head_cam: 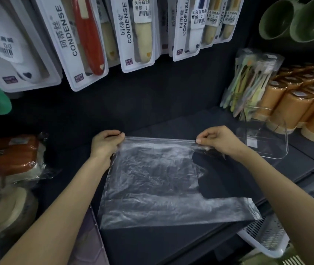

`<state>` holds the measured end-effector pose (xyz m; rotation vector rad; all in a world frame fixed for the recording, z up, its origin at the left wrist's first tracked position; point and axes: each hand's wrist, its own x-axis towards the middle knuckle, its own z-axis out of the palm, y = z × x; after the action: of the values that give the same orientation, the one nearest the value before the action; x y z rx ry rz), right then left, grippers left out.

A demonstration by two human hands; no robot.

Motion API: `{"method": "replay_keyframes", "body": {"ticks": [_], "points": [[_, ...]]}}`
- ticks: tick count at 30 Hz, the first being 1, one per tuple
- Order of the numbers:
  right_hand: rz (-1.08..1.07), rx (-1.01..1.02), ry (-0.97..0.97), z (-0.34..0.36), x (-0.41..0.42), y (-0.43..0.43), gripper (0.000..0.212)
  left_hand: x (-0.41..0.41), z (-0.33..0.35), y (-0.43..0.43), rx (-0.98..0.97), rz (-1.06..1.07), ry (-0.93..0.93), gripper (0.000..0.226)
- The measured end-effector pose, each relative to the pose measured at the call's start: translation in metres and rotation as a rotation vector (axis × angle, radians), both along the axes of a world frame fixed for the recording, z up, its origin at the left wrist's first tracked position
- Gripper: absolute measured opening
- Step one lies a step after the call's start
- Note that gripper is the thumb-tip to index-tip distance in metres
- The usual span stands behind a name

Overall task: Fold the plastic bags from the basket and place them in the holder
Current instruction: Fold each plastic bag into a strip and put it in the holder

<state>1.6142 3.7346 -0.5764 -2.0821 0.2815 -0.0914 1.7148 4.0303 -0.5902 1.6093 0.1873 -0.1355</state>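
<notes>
The left hand (106,144) and right hand (217,140) each pinch a far corner of the clear plastic bag (152,180), stretching it flat on the middle of the shelf (152,115), likely so it folds cleanly. The clear holder (278,155) waits by the shelf's right edge; the white basket (263,245) sits below its near right corner.

1. Plastic bag (152,180) lies flat at the middle of the shelf (72,159), its near edge close to the shelf's front edge.
2. Left hand (106,144) pinches the bag's far left corner and right hand (219,140) pinches its far right corner.
3. Holder (267,150) sits right of the bag, just beyond the right hand.
4. Basket (267,241) is off the front right corner, seemingly lower than the shelf.
5. Stacked cups (296,106) stand behind the holder at the back right, with a toothbrush pack (248,87) to their left.
6. Carded toothbrushes (129,31) hang above the back edge.
7. Wrapped goods (8,155) lie at the left edge.
</notes>
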Motion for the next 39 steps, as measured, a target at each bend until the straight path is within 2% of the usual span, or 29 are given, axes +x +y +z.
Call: {"method": "replay_keyframes", "body": {"ticks": [3, 6, 10, 13, 14, 15, 17, 19, 22, 23, 25, 28, 31, 34, 36, 39], "points": [[0.0, 0.0, 0.056, 0.006, -0.002, -0.001, 0.029, -0.001, -0.003, -0.002, 0.041, 0.002, -0.041, 0.018], [0.032, -0.196, 0.142, 0.009, -0.001, -0.005, 0.04, 0.0, -0.007, -0.002, 0.172, 0.024, -0.103, 0.014], [-0.007, -0.584, 0.171, 0.009, 0.004, -0.006, 0.025, -0.002, -0.009, -0.003, 0.358, -0.053, -0.219, 0.023], [-0.105, -0.573, 0.11, 0.011, 0.007, -0.007, 0.03, -0.004, -0.004, -0.005, 0.313, -0.107, -0.18, 0.037], [-0.112, -0.554, 0.109, 0.012, 0.006, -0.006, 0.032, -0.005, -0.003, -0.004, 0.359, -0.101, -0.216, 0.038], [-0.124, -0.579, 0.116, 0.012, 0.005, -0.005, 0.032, -0.007, -0.003, -0.002, 0.498, -0.104, -0.32, 0.036], [-0.175, -0.791, 0.093, 0.011, 0.003, -0.002, 0.033, -0.014, -0.008, 0.0, 0.816, -0.165, -0.61, 0.032], [-0.239, -1.023, -0.091, 0.008, 0.002, 0.008, 0.038, -0.022, -0.015, -0.003, 0.965, -0.31, -0.787, 0.032], [-0.115, -0.984, -0.327, -0.003, 0.004, 0.051, 0.051, -0.033, -0.019, -0.013, 1.083, -0.49, -0.775, 0.045], [-0.029, -0.956, -0.355, -0.01, 0.005, 0.069, 0.052, -0.035, -0.022, -0.016, 1.136, -0.525, -0.744, 0.049], [0.157, -0.918, -0.273, -0.024, 0.006, 0.1, 0.06, -0.037, -0.025, -0.019, 1.225, -0.583, -0.638, 0.056], [0.27, -0.928, -0.037, -0.039, 0.001, 0.108, 0.077, -0.039, -0.031, -0.021, 1.255, -0.63, -0.533, 0.06], [0.164, -0.98, 0.064, -0.043, -0.002, 0.078, 0.071, -0.039, -0.031, -0.021, 1.272, -0.642, -0.503, 0.059], [0.076, -0.965, 0.197, -0.038, -0.01, 0.043, 0.055, -0.037, -0.03, -0.021, 1.282, -0.663, -0.478, 0.059], [0.073, -0.949, 0.204, -0.031, -0.018, 0.033, 0.058, -0.036, -0.026, -0.021, 1.212, -0.694, -0.433, 0.059], [0.125, -0.866, -0.003, -0.014, -0.04, 0.054, 0.08, -0.039, -0.008, -0.013, 0.884, -0.665, -0.347, 0.058]]}}
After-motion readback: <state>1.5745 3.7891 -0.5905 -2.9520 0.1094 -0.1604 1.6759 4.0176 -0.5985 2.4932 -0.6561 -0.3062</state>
